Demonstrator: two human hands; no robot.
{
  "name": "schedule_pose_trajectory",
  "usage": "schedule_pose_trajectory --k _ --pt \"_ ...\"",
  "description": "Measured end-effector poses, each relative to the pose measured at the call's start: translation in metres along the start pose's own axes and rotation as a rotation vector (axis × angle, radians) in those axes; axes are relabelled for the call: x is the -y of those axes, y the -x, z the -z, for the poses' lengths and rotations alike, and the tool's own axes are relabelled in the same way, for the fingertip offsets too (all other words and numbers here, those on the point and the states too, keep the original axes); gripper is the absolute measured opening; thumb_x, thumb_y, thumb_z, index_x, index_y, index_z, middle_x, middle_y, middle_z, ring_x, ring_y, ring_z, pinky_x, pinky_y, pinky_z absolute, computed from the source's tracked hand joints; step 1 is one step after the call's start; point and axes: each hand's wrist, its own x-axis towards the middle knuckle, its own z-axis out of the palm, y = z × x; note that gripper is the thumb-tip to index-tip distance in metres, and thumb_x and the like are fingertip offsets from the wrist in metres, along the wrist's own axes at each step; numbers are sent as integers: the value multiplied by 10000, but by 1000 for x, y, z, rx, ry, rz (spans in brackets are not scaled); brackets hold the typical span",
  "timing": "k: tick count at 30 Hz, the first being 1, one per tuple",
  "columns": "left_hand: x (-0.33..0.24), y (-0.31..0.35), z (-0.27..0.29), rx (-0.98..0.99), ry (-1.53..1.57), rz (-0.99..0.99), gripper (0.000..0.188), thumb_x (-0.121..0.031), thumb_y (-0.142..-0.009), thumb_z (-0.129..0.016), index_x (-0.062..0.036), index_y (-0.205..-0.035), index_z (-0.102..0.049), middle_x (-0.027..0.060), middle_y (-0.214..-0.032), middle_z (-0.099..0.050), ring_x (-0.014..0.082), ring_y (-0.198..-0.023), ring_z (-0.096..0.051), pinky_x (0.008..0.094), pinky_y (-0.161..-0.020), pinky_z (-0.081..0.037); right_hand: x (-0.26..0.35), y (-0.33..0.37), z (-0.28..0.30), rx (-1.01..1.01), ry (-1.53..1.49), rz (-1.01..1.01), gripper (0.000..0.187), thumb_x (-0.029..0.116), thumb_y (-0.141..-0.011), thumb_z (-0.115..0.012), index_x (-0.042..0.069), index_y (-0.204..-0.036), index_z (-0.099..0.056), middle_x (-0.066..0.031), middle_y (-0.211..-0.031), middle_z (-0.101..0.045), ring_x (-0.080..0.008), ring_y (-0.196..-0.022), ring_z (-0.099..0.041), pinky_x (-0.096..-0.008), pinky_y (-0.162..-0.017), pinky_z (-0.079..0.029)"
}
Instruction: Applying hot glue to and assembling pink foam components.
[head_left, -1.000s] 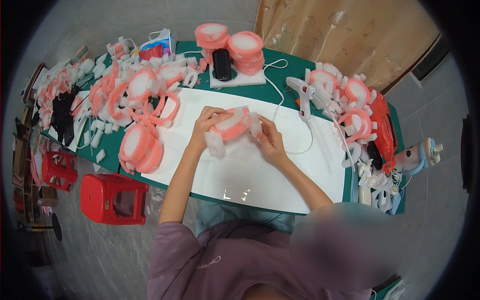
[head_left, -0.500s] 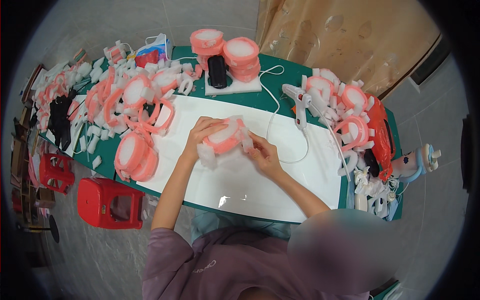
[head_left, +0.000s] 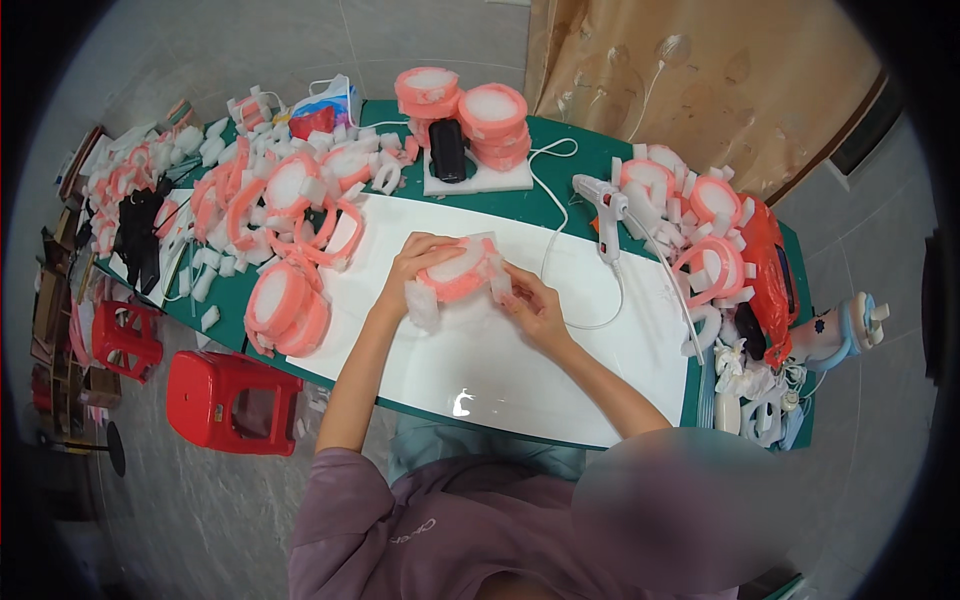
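Above the white sheet point(head_left: 560, 390), a round pink-and-white foam piece point(head_left: 455, 272) is held between my two hands. My left hand point(head_left: 418, 262) grips its left side, fingers curled over the top edge. White foam blocks stick out from its rim, one at the lower left and one at the right. My right hand point(head_left: 532, 305) pinches the white foam block point(head_left: 499, 280) at the right side of the piece. Whether that block is fixed to the rim, I cannot tell.
A white glue gun point(head_left: 606, 215) with a cable stands right of the hands. Stacked pink foam rounds point(head_left: 493, 110) and a black device point(head_left: 447, 150) are at the back. Pink foam rounds point(head_left: 285, 310) and scraps lie left; more foam pieces point(head_left: 715, 200) and a red bag point(head_left: 770, 270) lie right.
The whole view has shifted slightly to the right and down. Both hands keep the same hold on the foam piece, with hardly any other movement.
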Motion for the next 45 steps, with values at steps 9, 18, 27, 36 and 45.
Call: schedule_pose_trajectory --k 9,18,27,36,45 --pt "-3 1 3 25 -12 31 414 -96 -585 -634 -107 -999 -642 69 -1042 -592 257 -937 -507 329 -826 -428 4 -2 -1 -25 108 37 427 58 -761 -587 39 -1179 -504 -74 -918 -584 -106 -699 -484 -222 -654 -419" --pt "12 7 0 25 78 25 414 -100 -577 -643 -72 -991 -639 135 -1087 -579 282 -977 -530 338 -848 -430 6 -4 -5 -15 225 30 450 71 -760 -597 73 -1199 -495 -89 -1143 -545 -88 -700 -475 -208 -634 -436" --pt "-2 -2 -2 29 13 52 394 -63 -587 -643 -59 -981 -640 140 -1071 -590 265 -942 -542 320 -825 -445 8 -5 -1 -14 223 79 487 63 -740 -624 92 -1207 -490 -90 -1161 -539 -90 -624 -466 -209 -610 -440" --pt "9 2 -2 17 6 85 417 -75 -565 -662 -65 -982 -639 118 -1069 -598 253 -915 -543 312 -810 -448 13 -7 -5 -19 229 64 499 59 -742 -627 79 -1216 -475 -80 -1094 -566 -81 -609 -460 -212 -623 -434" --pt "-4 -5 4 20 61 67 445 -111 -547 -656 -82 -991 -636 110 -1058 -604 258 -889 -547 318 -792 -454 15 -6 -6 -57 289 59 481 40 -731 -627 56 -1192 -492 -42 -772 -528 -84 -546 -465 -206 -596 -421"
